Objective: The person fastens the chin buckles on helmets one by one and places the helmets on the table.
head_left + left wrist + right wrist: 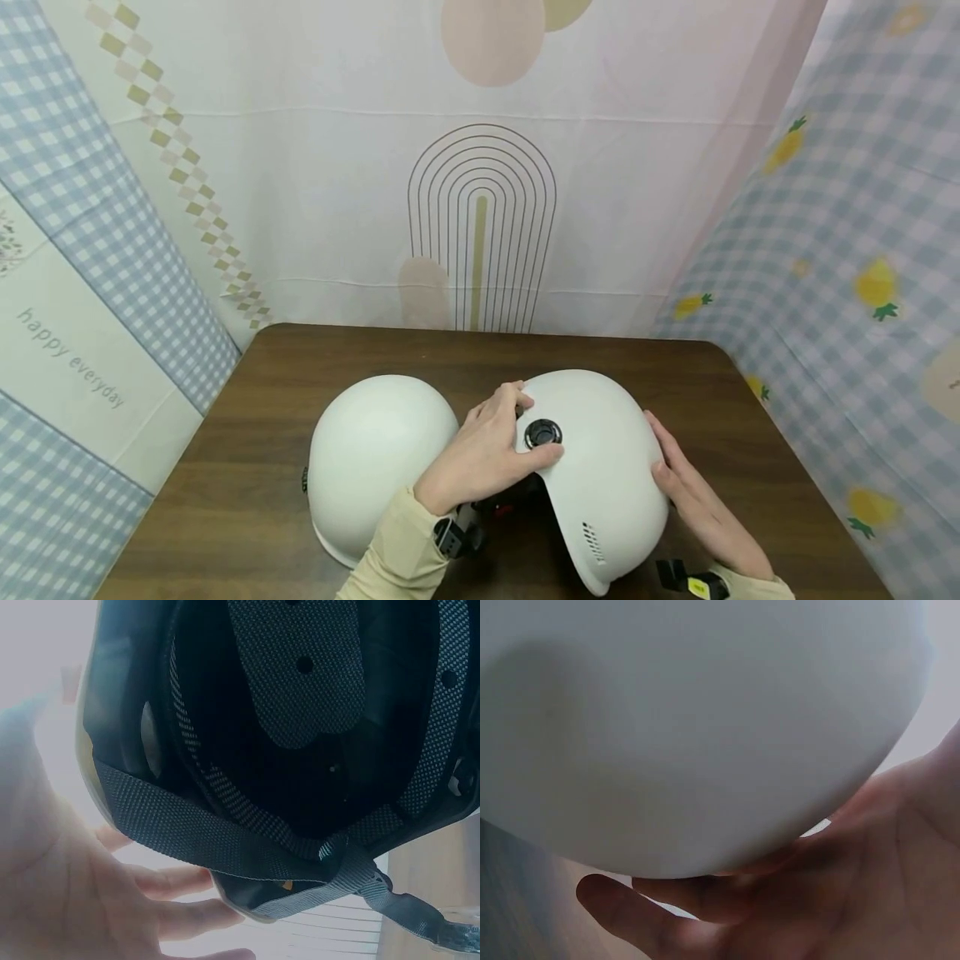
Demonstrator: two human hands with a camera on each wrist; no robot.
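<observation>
In the head view, a white helmet point(600, 450) stands tilted on its side between the two hands, its open underside facing left. My left hand point(487, 450) grips its rim, the thumb lying beside a round black knob point(543, 433) and the fingers at the upper edge. Against the crown, on the right, my right hand point(705, 504) rests with its fingers extended along the smooth shell point(705, 750). The left wrist view looks into the dark padded inside point(300, 682), where a grey chin strap point(202, 832) hangs across the opening.
A second white helmet point(382, 450) sits dome up on the brown wooden table point(240, 467), just left of the left forearm. Patterned cloths hang behind the table point(330, 208) and along both sides.
</observation>
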